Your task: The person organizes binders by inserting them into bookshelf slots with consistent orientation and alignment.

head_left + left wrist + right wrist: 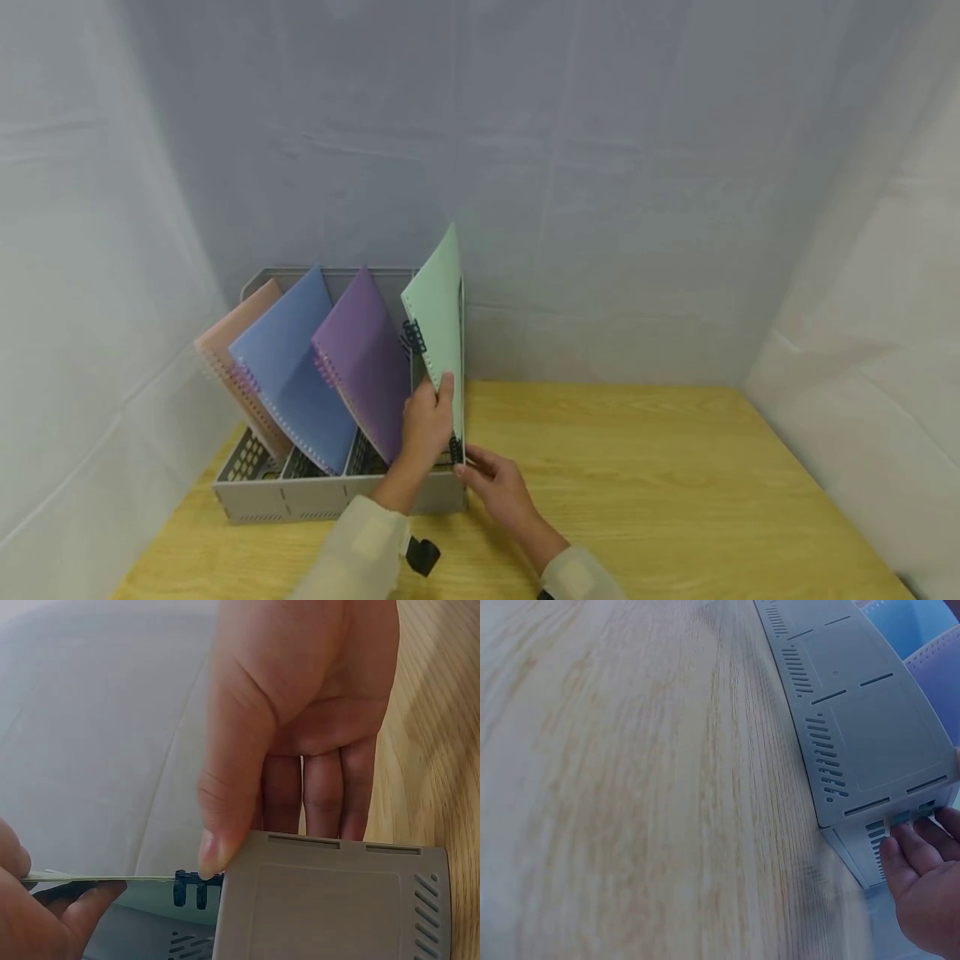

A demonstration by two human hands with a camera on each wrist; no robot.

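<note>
A pale green notebook (438,308) with black binding coils stands in the rightmost slot of a grey file organizer (255,500). My left hand (427,425) pinches it low on its punched edge; part of that hand also appears at the side of the left wrist view. My right hand (498,492) grips the organizer's front right corner. In the left wrist view its thumb lies at the lip beside the lower black coil (199,889). Fingers (911,847) of that hand lie against the slotted side wall in the right wrist view.
In the other slots, purple (367,358), blue (292,367) and pinkish-tan (240,342) notebooks lean left. The organizer stands on a wood-grain table (637,475), with pale sheeting (600,208) behind and at both sides.
</note>
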